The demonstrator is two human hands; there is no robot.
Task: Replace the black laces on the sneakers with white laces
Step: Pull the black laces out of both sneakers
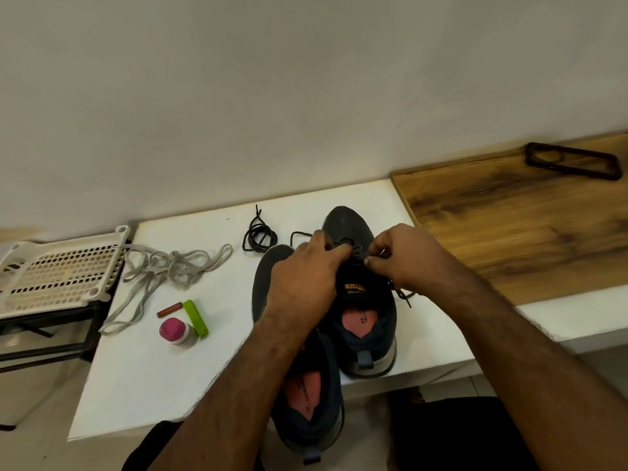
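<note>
Two dark sneakers stand on the white table [142, 368], toes pointing away. The right sneaker [365, 321] still carries a black lace [402, 295] in its eyelets. My left hand [306, 277] lies over its upper eyelets with curled fingers pinching the lace there. Beside it, my right hand [397, 256] pinches the lace at the shoe's right side. The left sneaker [306, 413] sits nearer me, partly under my left forearm. A loose coiled black lace [259, 234] lies behind the shoes. A tangle of white laces [163, 270] lies to the left.
A small pink-capped bottle [176, 331], a green clip [196, 316] and a red stick [169, 309] lie left of the shoes. A white slotted rack [54, 273] stands at the far left. A wooden board [516, 219] with a dark phone case [574, 161] is at the right.
</note>
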